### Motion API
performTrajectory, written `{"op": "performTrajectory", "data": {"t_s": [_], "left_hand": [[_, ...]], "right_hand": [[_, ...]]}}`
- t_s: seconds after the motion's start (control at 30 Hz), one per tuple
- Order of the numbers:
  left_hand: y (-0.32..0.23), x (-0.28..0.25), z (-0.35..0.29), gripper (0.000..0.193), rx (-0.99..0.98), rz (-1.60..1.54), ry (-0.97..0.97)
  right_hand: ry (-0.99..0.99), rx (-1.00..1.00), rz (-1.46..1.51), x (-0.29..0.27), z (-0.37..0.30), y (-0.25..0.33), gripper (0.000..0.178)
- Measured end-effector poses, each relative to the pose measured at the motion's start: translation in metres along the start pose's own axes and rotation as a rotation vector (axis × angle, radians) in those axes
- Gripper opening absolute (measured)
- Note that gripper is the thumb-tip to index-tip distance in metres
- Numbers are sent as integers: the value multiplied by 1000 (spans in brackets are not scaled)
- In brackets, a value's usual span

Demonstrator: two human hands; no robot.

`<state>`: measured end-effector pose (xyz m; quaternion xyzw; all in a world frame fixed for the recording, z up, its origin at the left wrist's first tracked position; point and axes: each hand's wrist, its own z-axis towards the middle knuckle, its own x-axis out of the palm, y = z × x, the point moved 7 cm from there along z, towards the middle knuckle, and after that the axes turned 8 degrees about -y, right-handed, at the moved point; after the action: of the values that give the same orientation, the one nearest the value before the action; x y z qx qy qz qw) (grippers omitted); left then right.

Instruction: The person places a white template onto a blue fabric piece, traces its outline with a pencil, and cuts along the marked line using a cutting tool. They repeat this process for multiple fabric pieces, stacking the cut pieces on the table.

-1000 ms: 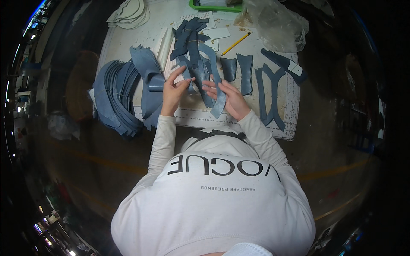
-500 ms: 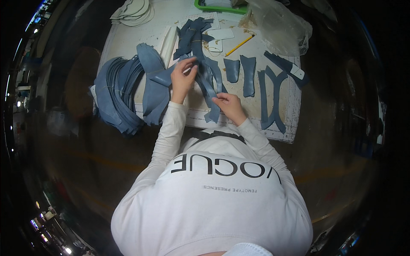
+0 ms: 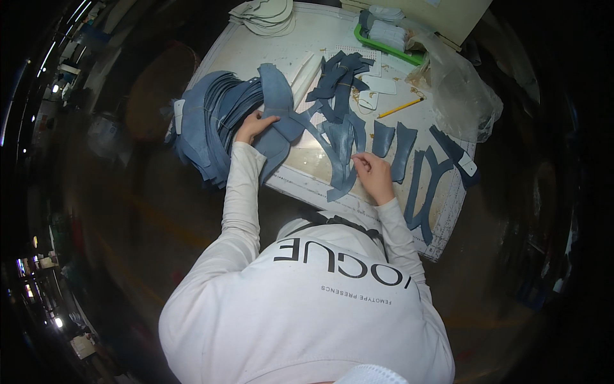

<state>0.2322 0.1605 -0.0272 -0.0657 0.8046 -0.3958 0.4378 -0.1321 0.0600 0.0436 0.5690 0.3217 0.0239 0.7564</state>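
Note:
My left hand (image 3: 254,127) is at the inner edge of a wide blue leather-like piece (image 3: 277,88), with its thumb lying over that piece and the other fingers partly hidden. Right beside it fans a thick tied stack of blue curved pieces (image 3: 214,121). My right hand (image 3: 374,174) is closed in a pinch at the edge of a forked blue strip (image 3: 338,168), which lies near the table's front edge. Above this strip rests a tied bundle of narrow dark blue pieces (image 3: 342,80).
On the right lie two short blue pieces (image 3: 403,150), a Y-shaped piece (image 3: 430,192) and a dark bundle with a white tag (image 3: 469,168). Behind are a yellow pencil (image 3: 401,108), a green tray (image 3: 387,48), a clear plastic bag (image 3: 464,96) and pale rounded pieces (image 3: 262,16).
My left hand has moved away from the strips, leftward to the wide piece beside the stack. My right hand stays by the forked strip. The whole view has turned and shifted.

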Motion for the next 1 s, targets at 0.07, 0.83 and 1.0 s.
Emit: {"op": "performTrajectory", "data": {"t_s": [0.07, 0.83, 1.0], "left_hand": [[1, 3, 1, 54, 4, -155, 27], [-75, -80, -90, 55, 377, -1363, 398], [-83, -37, -151, 54, 350, -1599, 1018]], "right_hand": [[-2, -71, 30, 4, 16, 12, 13], [181, -844, 232, 52, 104, 210, 85], [869, -767, 272, 62, 109, 236, 83]]}}
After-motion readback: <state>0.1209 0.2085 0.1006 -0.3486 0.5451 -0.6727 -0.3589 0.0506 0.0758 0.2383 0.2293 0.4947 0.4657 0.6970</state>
